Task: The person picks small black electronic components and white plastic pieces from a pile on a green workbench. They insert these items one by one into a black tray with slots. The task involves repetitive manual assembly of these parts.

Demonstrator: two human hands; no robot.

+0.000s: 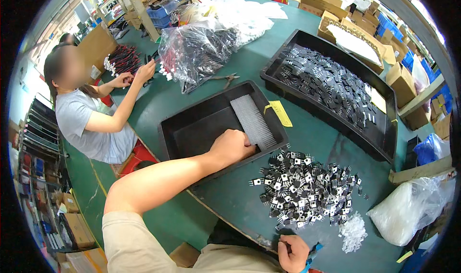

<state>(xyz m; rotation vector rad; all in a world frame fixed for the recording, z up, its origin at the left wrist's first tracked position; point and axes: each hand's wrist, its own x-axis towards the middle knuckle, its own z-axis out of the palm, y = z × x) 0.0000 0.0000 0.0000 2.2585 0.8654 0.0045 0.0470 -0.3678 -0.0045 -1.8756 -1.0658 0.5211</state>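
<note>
Head view, green table [307,133]: it extends in front of both hands.
Large black tray [331,119]: farther away, ahead and right of the left hand, with many flat black parts [331,80] in it.
Small black tray [197,133]: around the left hand, which is inside, close to the near wall.
Loose pile [307,189]: ahead of the right hand, black pieces with metal legs.
Ribbed grey row [252,121]: in the small tray, its near end just at the left fingertips.
Left hand [233,145]: fingers bent downward; if they hold something, I cannot tell.
Right hand [293,254]: at the table edge, fingers curled loosely; what is inside, I cannot tell.
White heap [354,232]: right of the right hand, small pieces.
Pliers [224,78]: beyond the left hand, outside the tray.
</note>
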